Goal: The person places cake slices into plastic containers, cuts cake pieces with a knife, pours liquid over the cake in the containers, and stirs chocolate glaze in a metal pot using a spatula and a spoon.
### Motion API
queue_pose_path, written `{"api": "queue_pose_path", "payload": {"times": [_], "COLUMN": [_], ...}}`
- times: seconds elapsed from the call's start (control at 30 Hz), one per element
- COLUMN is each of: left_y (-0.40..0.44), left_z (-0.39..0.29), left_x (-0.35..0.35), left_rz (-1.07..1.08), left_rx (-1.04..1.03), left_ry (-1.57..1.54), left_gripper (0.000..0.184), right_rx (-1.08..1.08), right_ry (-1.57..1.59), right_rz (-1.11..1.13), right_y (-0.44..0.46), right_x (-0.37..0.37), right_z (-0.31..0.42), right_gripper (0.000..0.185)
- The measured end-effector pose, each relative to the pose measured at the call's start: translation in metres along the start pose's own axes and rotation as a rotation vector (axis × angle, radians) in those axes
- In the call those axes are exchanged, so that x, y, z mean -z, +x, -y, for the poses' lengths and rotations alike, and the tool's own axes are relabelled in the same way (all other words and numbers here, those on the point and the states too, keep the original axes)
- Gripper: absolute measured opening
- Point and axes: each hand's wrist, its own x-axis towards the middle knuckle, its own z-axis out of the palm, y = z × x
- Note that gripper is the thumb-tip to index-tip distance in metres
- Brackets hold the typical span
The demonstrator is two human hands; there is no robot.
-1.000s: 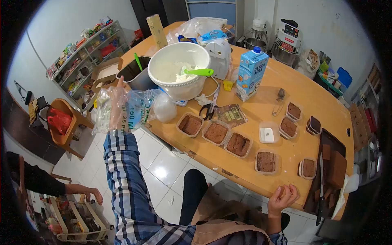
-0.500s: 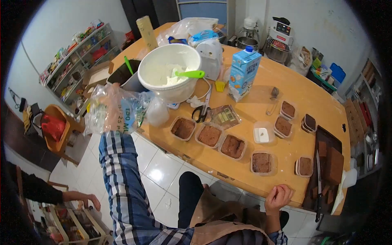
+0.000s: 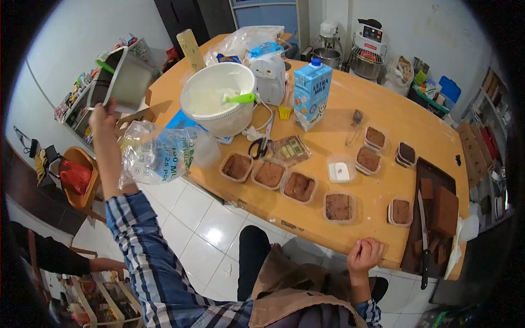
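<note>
My left hand point(image 3: 104, 116) grips the rim of a grey metal container point(image 3: 130, 82), tilted and lifted at the table's left end, with a green-handled tool point(image 3: 105, 66) in it. Below it, a printed plastic bag point(image 3: 158, 153) lies by my forearm. My right hand point(image 3: 365, 255) rests curled at the table's front edge, with nothing visible in it. Between the hands stand several clear tubs of brown cake, one of them point(image 3: 339, 207) nearest my right hand. A white bowl point(image 3: 219, 123) holds white cream and a green spatula point(image 3: 240, 98).
A milk carton point(image 3: 311, 95), scissors point(image 3: 258, 148) and a white mixer point(image 3: 269, 79) stand or lie on the table point(image 3: 377, 98). A knife point(image 3: 424, 235) lies on a dark tray point(image 3: 407, 254) with cake. Another person's arm point(image 3: 60, 254) shows at lower left.
My left hand has moved up and left, lifting and tilting the grey container off its place behind the bag. My right hand's fingers have curled in more.
</note>
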Motion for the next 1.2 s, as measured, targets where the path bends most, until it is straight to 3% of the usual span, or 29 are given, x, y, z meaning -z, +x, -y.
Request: {"api": "queue_pose_path", "payload": {"times": [0.03,0.07,0.13,0.17,0.23,0.3,0.37,0.43,0.57,0.63,0.7,0.83,0.9,1.03,1.2], "left_y": [0.004,0.063,0.018,0.009,-0.061,-0.090,-0.174,-0.255,-0.391,-0.435,-0.458,-0.497,-0.504,-0.512,-0.525], "left_z": [-0.020,-0.039,-0.103,-0.133,-0.180,-0.224,-0.245,-0.246,-0.219,-0.206,-0.177,-0.116,-0.102,-0.076,-0.079], "left_x": [0.027,0.070,0.074,0.110,0.112,0.180,0.181,0.182,0.158,0.159,0.164,0.090,0.066,0.037,0.014], "left_rz": [0.209,0.056,-0.016,0.132,-0.109,-0.016,-0.232,-0.354,-0.585,-0.395,-0.412,-0.428,-0.184,-0.053,0.085], "left_rx": [-0.098,0.006,-0.024,-0.038,-0.063,-0.051,-0.043,-0.047,0.078,0.219,0.339,0.484,0.623,0.635,0.650], "left_ry": [-0.057,0.059,0.146,0.196,0.411,0.366,0.494,0.686,0.691,0.733,0.763,0.760,0.677,0.454,0.485], "left_gripper": [0.012,0.011,0.019,0.021,0.024,0.026,0.031,0.022,0.013,0.012,0.009,0.009,0.012,0.017,0.019], "right_rx": [0.007,0.014,-0.002,-0.009,-0.023,-0.036,-0.057,-0.087,-0.141,-0.158,-0.168,-0.195,-0.212,-0.161,-0.009], "right_ry": [-0.001,-0.004,0.047,0.073,0.094,0.126,0.161,0.195,0.287,0.321,0.351,0.381,0.407,0.526,0.725], "right_rz": [-0.004,-0.007,-0.021,-0.028,-0.011,-0.024,-0.015,-0.007,-0.008,-0.020,-0.033,-0.028,-0.009,0.043,0.196], "right_y": [0.001,0.001,0.001,0.001,0.000,-0.001,-0.004,-0.003,-0.005,-0.007,-0.007,-0.004,0.000,0.015,0.039], "right_x": [0.000,0.001,0.001,0.001,0.004,0.005,0.006,0.009,0.013,0.015,0.016,0.021,0.028,0.049,0.069], "right_z": [0.000,-0.001,-0.002,-0.002,-0.003,-0.005,-0.007,-0.006,-0.008,-0.009,-0.009,-0.006,-0.001,0.021,0.053], "right_gripper": [0.006,0.007,0.007,0.007,0.007,0.007,0.008,0.007,0.007,0.007,0.008,0.009,0.009,0.011,0.019]}}
